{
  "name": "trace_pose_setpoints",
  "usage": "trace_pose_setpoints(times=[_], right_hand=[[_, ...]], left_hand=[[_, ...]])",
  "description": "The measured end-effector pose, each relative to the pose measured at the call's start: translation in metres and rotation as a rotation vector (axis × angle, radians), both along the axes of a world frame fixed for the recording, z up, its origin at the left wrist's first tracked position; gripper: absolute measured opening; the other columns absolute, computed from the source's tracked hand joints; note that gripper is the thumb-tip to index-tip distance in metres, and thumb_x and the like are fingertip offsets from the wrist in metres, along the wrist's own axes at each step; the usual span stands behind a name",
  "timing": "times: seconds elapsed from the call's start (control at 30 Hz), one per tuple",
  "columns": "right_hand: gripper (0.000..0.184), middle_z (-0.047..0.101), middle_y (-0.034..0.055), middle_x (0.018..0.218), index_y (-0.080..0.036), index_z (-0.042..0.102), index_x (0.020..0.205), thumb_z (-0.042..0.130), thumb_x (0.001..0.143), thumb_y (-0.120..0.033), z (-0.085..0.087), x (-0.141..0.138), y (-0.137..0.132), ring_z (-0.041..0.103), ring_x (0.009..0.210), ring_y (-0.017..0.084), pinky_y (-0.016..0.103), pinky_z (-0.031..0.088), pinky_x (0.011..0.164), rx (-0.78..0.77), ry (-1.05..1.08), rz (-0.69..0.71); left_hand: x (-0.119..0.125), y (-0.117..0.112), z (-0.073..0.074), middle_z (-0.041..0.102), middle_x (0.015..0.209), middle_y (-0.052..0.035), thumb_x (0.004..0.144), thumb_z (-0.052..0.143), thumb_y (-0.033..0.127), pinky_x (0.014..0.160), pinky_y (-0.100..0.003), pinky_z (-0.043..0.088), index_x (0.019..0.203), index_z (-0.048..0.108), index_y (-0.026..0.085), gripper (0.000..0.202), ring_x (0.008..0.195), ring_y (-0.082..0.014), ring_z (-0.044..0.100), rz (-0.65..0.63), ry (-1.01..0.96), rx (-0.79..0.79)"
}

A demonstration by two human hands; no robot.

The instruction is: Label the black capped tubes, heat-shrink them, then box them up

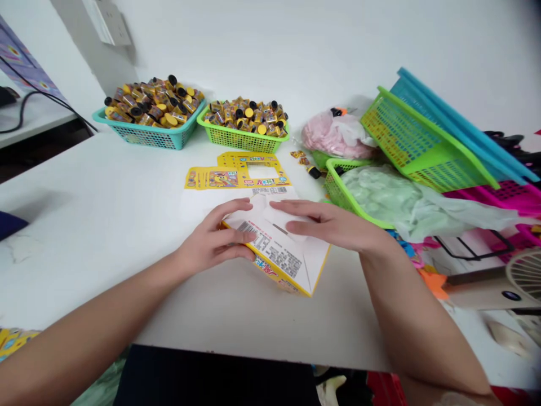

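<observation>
A yellow and white cardboard box [291, 256] lies at a slant in front of me, its white side with barcode and printed text facing up. My left hand [211, 239] grips its left end, with fingers over the top and along the yellow printed edge. My right hand [333, 223] rests on the white flaps with its fingers stretched out. The flaps meet under my fingertips, and part of them is hidden. Just behind the box is a stack of flat yellow cartons [230, 179] with cut-out windows, overlapping on the white table [127, 208].
A teal basket [147, 135] and a green basket [240, 137], heaped with small yellow and black jars, stand by the wall. On the right are a green basket [359, 200] with plastic bags, tilted stacked baskets [439, 146] and a fan [526, 276]. Loose pieces [313, 171] lie near the bags.
</observation>
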State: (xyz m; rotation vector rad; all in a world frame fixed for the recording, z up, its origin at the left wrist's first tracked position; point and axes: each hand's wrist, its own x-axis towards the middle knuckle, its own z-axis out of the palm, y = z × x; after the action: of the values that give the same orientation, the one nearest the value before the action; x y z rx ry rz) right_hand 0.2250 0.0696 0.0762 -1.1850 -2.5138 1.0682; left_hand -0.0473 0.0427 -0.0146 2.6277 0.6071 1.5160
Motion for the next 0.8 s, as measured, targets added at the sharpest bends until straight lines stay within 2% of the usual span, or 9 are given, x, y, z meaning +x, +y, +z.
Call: trace_pose_setpoints(times=[0.2,0.3,0.43,0.5,0.6,0.7,0.77,0.8], right_hand=[[0.054,0.015,-0.0023,0.165,-0.035,0.034,0.152,0.043,0.1,-0.048,0.005,-0.003,-0.008,0.012,0.152,0.03,0.052,0.025,0.12,0.126,-0.136,0.099],[0.051,0.009,-0.0013,0.166,-0.033,0.036,0.151,0.039,0.102,-0.043,0.0,-0.007,-0.011,0.003,0.152,0.031,0.056,0.018,0.122,0.243,-0.193,0.119],[0.05,0.008,-0.0041,0.166,-0.03,0.04,0.15,0.03,0.103,-0.043,-0.008,-0.014,-0.016,-0.001,0.153,0.029,0.056,0.02,0.121,0.347,-0.289,0.183],[0.053,0.008,-0.007,0.165,-0.031,0.034,0.153,0.024,0.104,-0.048,-0.01,-0.018,-0.021,0.0,0.153,0.028,0.059,0.015,0.122,0.335,-0.326,0.223],[0.059,0.012,-0.005,0.165,-0.028,0.027,0.155,0.019,0.102,-0.053,-0.012,-0.024,-0.029,-0.004,0.153,0.031,0.07,-0.007,0.116,0.359,-0.385,0.19],[0.067,0.013,-0.0005,0.164,-0.024,0.023,0.156,0.02,0.1,-0.06,-0.011,-0.025,-0.031,-0.007,0.152,0.033,0.07,-0.025,0.107,0.348,-0.377,0.17],[0.071,0.008,-0.0002,0.165,-0.025,0.018,0.157,0.021,0.098,-0.064,-0.009,-0.021,-0.025,-0.008,0.152,0.031,0.067,-0.025,0.108,0.244,-0.275,0.229],[0.071,0.007,-0.001,0.165,-0.028,0.014,0.158,0.018,0.098,-0.065,-0.007,-0.018,-0.021,-0.005,0.153,0.029,0.065,-0.019,0.113,0.164,-0.175,0.251]], left_hand=[[0.001,0.0,-0.001,0.047,0.141,-0.0112,0.081,0.075,0.032,0.1,-0.039,0.053,0.105,0.067,0.023,0.027,0.128,-0.0251,0.053,0.015,-0.012,0.021],[0.001,0.0,-0.002,0.047,0.143,-0.011,0.081,0.075,0.032,0.1,-0.038,0.053,0.104,0.067,0.023,0.027,0.128,-0.0248,0.053,0.019,-0.019,0.032],[0.002,0.0,-0.003,0.045,0.145,-0.0111,0.081,0.075,0.032,0.1,-0.039,0.053,0.102,0.067,0.022,0.025,0.13,-0.0246,0.052,0.018,-0.027,0.032],[0.003,0.0,-0.003,0.046,0.145,-0.0115,0.081,0.075,0.033,0.1,-0.04,0.053,0.101,0.067,0.022,0.024,0.129,-0.025,0.052,0.024,-0.024,0.029],[0.003,0.0,-0.003,0.048,0.143,-0.0114,0.081,0.075,0.035,0.1,-0.041,0.053,0.098,0.069,0.022,0.023,0.127,-0.0256,0.055,0.052,-0.023,0.021],[0.003,-0.001,-0.002,0.051,0.141,-0.0115,0.08,0.076,0.037,0.102,-0.043,0.052,0.097,0.07,0.022,0.024,0.126,-0.0259,0.056,0.072,-0.032,0.019],[0.002,-0.001,-0.001,0.051,0.141,-0.0123,0.079,0.076,0.036,0.103,-0.043,0.051,0.099,0.069,0.022,0.025,0.127,-0.0261,0.055,0.074,-0.04,0.008],[0.002,0.0,-0.002,0.051,0.141,-0.0126,0.079,0.076,0.036,0.103,-0.043,0.051,0.1,0.069,0.022,0.026,0.127,-0.0261,0.054,0.071,-0.042,0.003]])
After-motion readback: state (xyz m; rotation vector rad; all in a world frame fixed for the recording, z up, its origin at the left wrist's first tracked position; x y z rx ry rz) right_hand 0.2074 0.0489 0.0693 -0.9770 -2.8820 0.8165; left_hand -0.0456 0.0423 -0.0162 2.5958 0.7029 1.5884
